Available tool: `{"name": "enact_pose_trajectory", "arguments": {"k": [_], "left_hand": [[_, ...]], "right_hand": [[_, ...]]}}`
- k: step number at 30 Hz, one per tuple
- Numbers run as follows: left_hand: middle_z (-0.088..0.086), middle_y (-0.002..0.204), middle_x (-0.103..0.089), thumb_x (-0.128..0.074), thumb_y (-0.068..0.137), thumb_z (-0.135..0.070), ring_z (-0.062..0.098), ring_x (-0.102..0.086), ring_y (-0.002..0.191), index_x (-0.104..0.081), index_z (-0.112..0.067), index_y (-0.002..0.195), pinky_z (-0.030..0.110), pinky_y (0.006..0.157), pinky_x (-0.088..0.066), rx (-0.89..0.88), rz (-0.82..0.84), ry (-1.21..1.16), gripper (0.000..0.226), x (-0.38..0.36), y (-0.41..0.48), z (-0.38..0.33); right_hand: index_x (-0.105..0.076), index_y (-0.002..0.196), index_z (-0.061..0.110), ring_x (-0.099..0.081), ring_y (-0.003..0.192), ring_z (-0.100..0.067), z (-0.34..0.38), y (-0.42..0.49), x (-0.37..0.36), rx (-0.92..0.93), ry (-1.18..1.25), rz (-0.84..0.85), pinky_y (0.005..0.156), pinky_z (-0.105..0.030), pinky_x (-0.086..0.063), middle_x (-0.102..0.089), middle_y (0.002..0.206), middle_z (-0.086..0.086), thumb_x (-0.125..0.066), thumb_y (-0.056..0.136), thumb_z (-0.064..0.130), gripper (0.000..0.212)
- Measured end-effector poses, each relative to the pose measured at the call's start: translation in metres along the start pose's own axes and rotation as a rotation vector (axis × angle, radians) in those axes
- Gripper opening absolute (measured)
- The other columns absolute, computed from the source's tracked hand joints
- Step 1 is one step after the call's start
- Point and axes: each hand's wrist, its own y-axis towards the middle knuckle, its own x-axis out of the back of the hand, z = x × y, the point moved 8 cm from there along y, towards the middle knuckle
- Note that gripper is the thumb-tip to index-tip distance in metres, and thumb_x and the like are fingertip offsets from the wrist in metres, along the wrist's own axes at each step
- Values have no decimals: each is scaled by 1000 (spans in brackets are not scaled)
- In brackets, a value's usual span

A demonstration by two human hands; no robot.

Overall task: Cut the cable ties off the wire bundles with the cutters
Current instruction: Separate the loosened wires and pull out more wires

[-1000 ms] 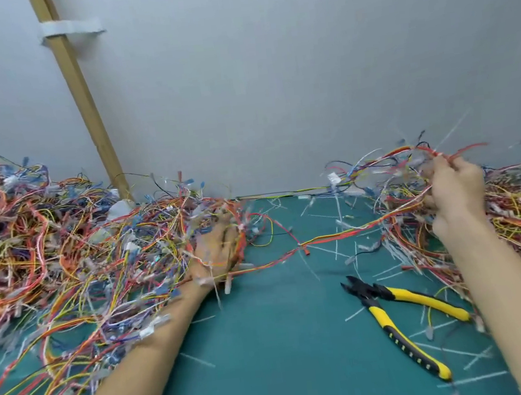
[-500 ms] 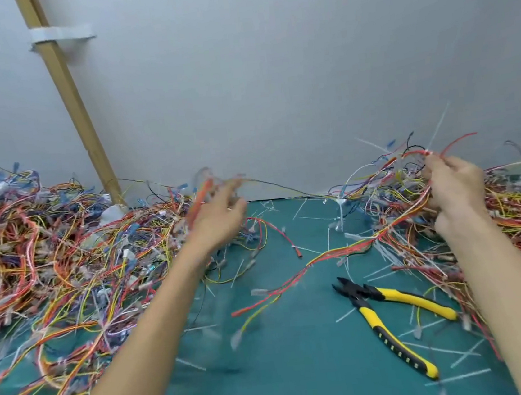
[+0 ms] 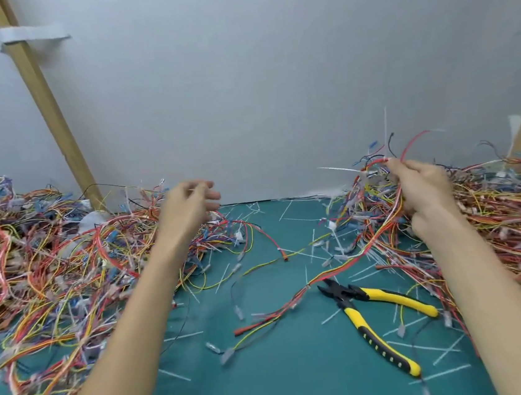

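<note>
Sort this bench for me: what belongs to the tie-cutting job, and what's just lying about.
Job: cutters; wire bundle gripped by the right hand; left wire pile; right wire pile.
Lying about: tie scraps on the mat; wooden strut; tape strip.

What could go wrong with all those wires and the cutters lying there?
The red and yellow wire strand trailing from the grip of the right hand lies beside the black-and-yellow metal cutters; pulling it could snag and drag them. A careless grab at their pointed tips could nick a finger.
</note>
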Motion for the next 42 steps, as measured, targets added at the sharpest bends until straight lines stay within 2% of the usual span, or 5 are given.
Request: {"name": "enact_pose_trajectory", "arguments": {"k": [8, 14, 23, 28, 42], "left_hand": [[1, 125, -65, -53, 98, -31, 17, -60, 114, -56, -15, 130, 25, 97, -44, -105, 554, 526, 36, -121, -39, 20], [5, 101, -73, -58, 97, -21, 14, -70, 89, -58, -15, 115, 27, 85, -52, 134, 694, -71, 19, -147, -49, 17], [1, 76, -67, -59, 93, -1, 5, -63, 61, -68, -3, 105, 16, 64, -56, -131, 281, -259, 16, -91, -12, -45], [-4, 83, -70, -63, 89, 3, -1, -67, 64, -69, -10, 98, 14, 67, -53, -364, 47, -189, 16, -50, -6, -71], [3, 79, -74, -63, 89, -3, 14, -72, 75, -68, -28, 85, 39, 77, -58, -456, 85, 131, 25, -53, -8, -70]], "right_hand": [[-69, 90, 13, -25, 32, -2, 5, -11, -10, -133, 196, 161, 29, -16, -17, -44, 63, 4, -61, 95, 21, 11], [-70, 94, 12, -22, 37, -2, 15, -18, -26, -193, 304, 319, 33, -15, -18, -39, 59, 9, -59, 95, 21, 14], [-75, 87, 20, -43, 39, -3, 48, -11, -3, 38, 4, 255, 39, -16, -42, -40, 42, 15, -69, 88, 31, 12], [-76, 90, 16, -30, 36, -2, 54, -23, -11, 46, -168, 481, 32, -11, -20, -53, 52, 17, -78, 68, 39, 33], [-71, 102, 35, -69, 74, -6, 27, -35, -6, 16, -893, 750, 74, -32, -55, -69, 92, 0, -70, 56, 65, 55]]}}
